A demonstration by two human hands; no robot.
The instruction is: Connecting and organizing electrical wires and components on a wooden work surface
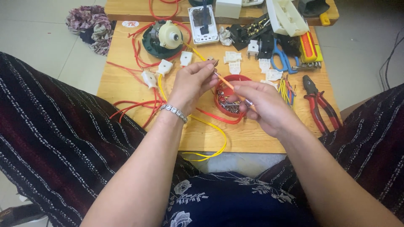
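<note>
Left grip (194, 80) pinches a small part (212, 64), seemingly; right hand (263, 105) holds an orange screwdriver (225, 82).

Camera: on the person's head.
Facing: down at the small wooden table (126, 86).
Distance: close, above the lap.
</note>
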